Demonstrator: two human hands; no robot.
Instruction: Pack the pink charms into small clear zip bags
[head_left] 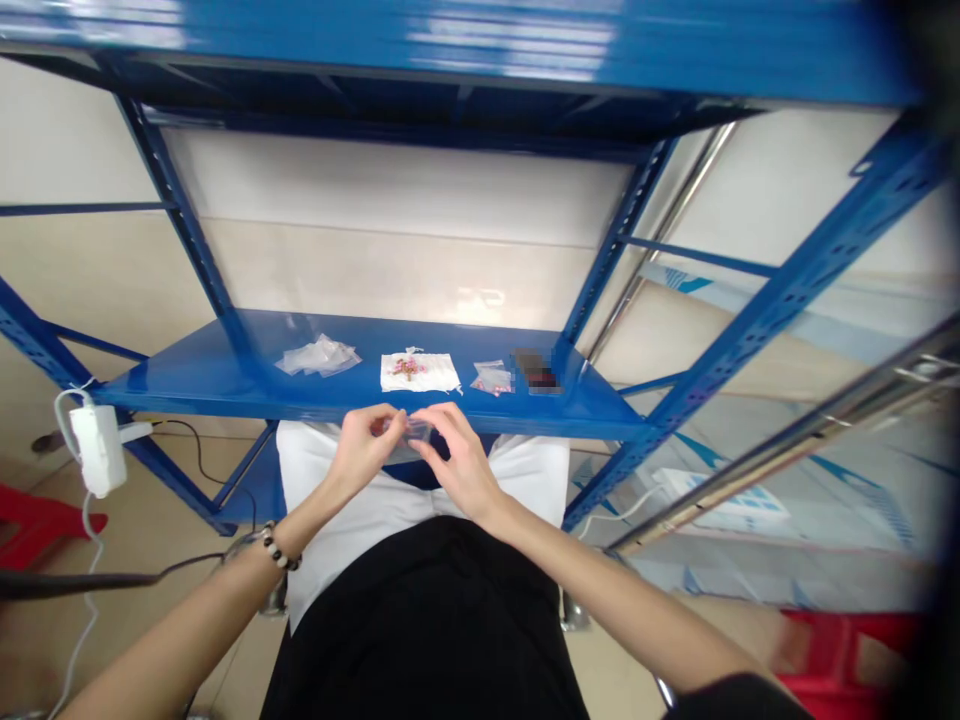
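My left hand (pixel 363 447) and my right hand (pixel 459 458) meet just in front of the blue shelf's (pixel 225 375) front edge, above my lap. Both pinch a small clear plastic bag (pixel 415 432) between their fingertips. What the bag holds is too small to tell. A beaded bracelet (pixel 279 549) circles my left wrist. On the shelf beyond the hands lies a white cloth (pixel 418 372) with small pink pieces on it.
A heap of clear empty bags (pixel 318 356) lies left of the cloth, a small bag with pink bits (pixel 493 378) and a dark object (pixel 535 371) to its right. A white power adapter (pixel 97 449) hangs at the left. Red stools (pixel 840 645) stand on the floor.
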